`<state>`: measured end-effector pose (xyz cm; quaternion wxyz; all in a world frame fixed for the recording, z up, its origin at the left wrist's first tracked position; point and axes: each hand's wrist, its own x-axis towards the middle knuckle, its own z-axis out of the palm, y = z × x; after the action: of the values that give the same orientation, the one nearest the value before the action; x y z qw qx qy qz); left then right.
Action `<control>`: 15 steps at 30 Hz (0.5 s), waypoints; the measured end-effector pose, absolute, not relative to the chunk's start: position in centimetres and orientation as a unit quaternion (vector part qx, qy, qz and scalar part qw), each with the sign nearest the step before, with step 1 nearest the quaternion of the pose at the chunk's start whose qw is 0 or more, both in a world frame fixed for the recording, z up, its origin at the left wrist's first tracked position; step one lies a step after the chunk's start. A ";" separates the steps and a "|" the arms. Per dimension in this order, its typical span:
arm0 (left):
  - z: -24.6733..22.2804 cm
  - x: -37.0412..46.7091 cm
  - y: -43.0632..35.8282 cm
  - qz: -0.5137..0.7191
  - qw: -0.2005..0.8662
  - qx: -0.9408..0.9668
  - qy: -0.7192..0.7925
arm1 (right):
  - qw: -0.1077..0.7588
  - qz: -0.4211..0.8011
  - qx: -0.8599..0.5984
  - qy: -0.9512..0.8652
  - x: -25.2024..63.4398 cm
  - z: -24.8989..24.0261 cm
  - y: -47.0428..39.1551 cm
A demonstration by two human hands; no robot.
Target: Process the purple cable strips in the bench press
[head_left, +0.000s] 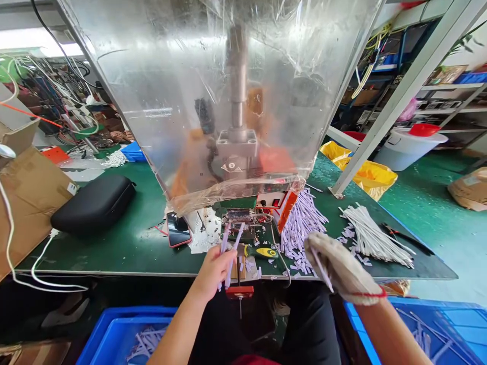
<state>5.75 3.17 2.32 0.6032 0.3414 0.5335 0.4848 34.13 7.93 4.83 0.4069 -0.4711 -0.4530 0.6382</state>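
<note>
My left hand (213, 272) is bare and closed, pinching a few thin pale-purple strips (239, 237) in front of the small metal fixture (243, 218) under the press. Their upper ends reach up to that fixture. My right hand (344, 268), in a white knitted glove, is closed around one similar strip (322, 269), which slants down toward the table's front edge. Beside the gloved fingers lies a big heap of pale-purple strips (304, 220). A screwdriver with a yellow and dark-green handle (266, 252) rests below the fixture.
A clear plastic shield (182, 91) hangs before the press (238, 137). A phone (178, 230) and black case (93, 203) lie left. White strips (375, 235) and pliers (409, 238) lie right. Blue bins (110, 329) flank my legs. A slanted metal post (399, 96) rises right.
</note>
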 end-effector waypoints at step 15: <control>0.0 1.1 -2.9 0.592 0.577 0.191 0.530 | 0.339 0.641 -0.518 -0.455 19.8 -0.5 7.5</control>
<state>1.13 -2.88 -0.01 0.5767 0.1915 0.5295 0.5919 19.79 7.54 -0.54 0.3385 -0.5180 -0.4547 0.6405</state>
